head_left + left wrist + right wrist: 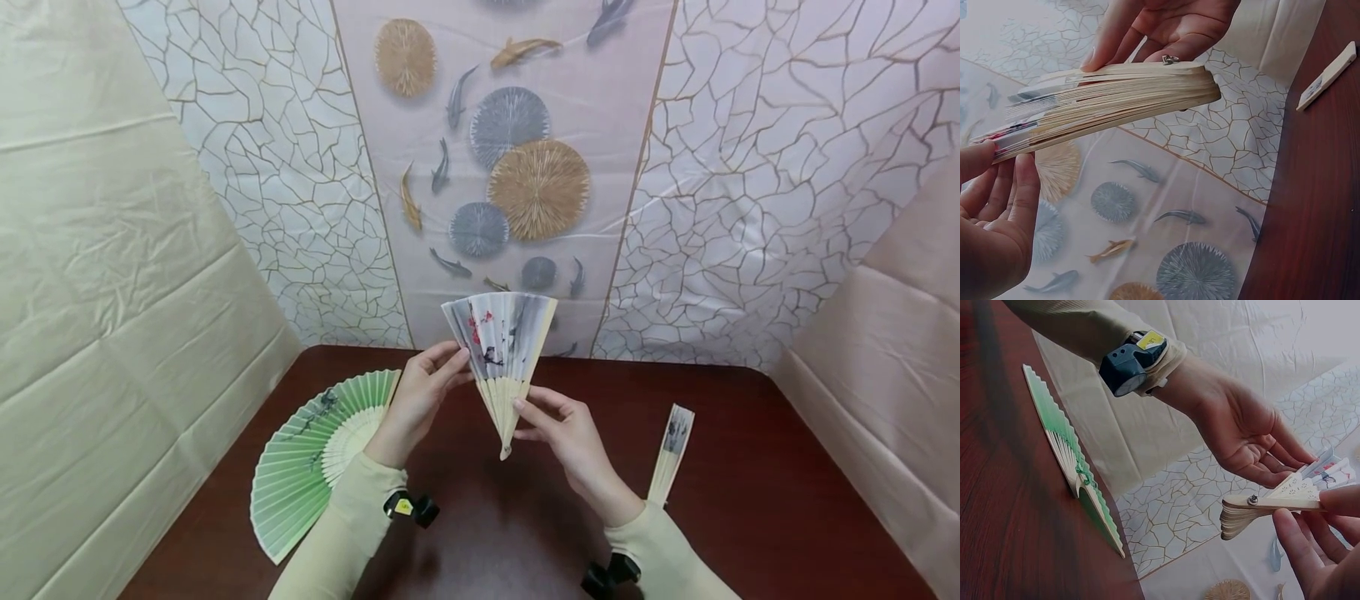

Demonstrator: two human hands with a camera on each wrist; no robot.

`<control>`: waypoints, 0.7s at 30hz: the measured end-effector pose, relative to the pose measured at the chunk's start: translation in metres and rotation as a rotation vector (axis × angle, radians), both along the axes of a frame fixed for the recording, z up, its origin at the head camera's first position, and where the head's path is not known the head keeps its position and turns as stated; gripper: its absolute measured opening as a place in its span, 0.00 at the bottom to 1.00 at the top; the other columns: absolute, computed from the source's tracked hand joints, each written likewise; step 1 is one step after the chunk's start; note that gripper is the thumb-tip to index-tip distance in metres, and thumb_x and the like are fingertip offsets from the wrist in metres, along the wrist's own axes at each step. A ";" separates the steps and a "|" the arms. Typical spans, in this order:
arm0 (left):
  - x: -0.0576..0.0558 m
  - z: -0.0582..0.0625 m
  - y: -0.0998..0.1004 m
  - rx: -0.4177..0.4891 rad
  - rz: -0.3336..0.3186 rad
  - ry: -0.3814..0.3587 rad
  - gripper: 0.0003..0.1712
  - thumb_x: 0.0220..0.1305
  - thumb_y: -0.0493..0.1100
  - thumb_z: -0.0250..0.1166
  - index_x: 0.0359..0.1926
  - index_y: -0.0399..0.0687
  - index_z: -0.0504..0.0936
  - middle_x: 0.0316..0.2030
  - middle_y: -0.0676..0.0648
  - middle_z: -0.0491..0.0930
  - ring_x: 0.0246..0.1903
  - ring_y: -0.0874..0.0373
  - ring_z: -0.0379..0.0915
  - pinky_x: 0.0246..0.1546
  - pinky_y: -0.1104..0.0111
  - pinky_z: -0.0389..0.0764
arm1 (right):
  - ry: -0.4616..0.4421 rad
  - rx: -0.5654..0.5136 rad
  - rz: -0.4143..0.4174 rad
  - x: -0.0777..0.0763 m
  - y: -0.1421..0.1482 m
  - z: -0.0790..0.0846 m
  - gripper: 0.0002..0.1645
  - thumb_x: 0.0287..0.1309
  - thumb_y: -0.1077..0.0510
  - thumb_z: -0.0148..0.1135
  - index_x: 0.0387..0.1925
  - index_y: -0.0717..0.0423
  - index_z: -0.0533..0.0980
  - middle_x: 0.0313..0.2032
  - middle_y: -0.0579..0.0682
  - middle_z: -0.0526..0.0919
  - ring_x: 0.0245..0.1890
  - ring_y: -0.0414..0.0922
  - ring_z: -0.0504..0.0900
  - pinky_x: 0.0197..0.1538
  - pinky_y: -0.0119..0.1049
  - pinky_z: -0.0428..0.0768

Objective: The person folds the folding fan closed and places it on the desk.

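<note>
A partly spread folding fan (501, 354) is held up above the table between both hands, its pivot pointing down. Its grey-white leaf bears red blossoms and dark painted marks over pale wooden ribs. My left hand (426, 387) pinches the leaf's left edge between thumb and fingers. Lower down, my right hand (564, 429) pinches the outer stick on the right side. A metal rivet (1252, 500) joins the stacked ribs in the right wrist view. To the left, a green folding fan (300, 467) lies spread on the table, partly hidden by the left arm.
A closed folding fan (671, 454) with a grey-patterned leaf lies right of the right hand. All rest on the dark red-brown table (772, 500). Behind stands a backdrop (465, 167) with fish and round leaf prints; beige cloth (150, 333) hangs at both sides.
</note>
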State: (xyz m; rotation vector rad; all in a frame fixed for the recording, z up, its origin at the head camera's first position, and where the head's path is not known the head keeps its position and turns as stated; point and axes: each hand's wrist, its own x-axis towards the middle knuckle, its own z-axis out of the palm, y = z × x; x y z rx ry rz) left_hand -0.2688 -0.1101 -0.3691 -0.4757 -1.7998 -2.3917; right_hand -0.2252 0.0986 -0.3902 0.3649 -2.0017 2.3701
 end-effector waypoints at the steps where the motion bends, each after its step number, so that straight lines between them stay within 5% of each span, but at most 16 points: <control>1: 0.000 -0.001 0.000 0.001 0.003 -0.003 0.15 0.72 0.35 0.61 0.53 0.27 0.79 0.41 0.47 0.85 0.41 0.57 0.82 0.50 0.59 0.84 | -0.003 0.003 0.005 0.000 0.000 0.000 0.20 0.65 0.65 0.66 0.55 0.72 0.78 0.46 0.57 0.85 0.37 0.44 0.87 0.43 0.45 0.88; 11: -0.001 -0.002 0.001 -0.006 0.003 0.000 0.16 0.72 0.35 0.61 0.54 0.27 0.78 0.41 0.48 0.85 0.40 0.57 0.82 0.54 0.50 0.81 | -0.009 0.009 0.008 0.000 0.000 0.002 0.19 0.64 0.66 0.66 0.54 0.72 0.79 0.46 0.59 0.85 0.37 0.47 0.87 0.43 0.46 0.88; 21: 0.001 -0.003 -0.002 -0.004 0.005 -0.016 0.17 0.72 0.36 0.62 0.55 0.26 0.78 0.41 0.48 0.85 0.41 0.57 0.82 0.53 0.53 0.82 | -0.016 0.023 0.020 0.000 -0.004 0.001 0.19 0.65 0.66 0.65 0.55 0.72 0.78 0.46 0.59 0.85 0.37 0.45 0.87 0.44 0.47 0.87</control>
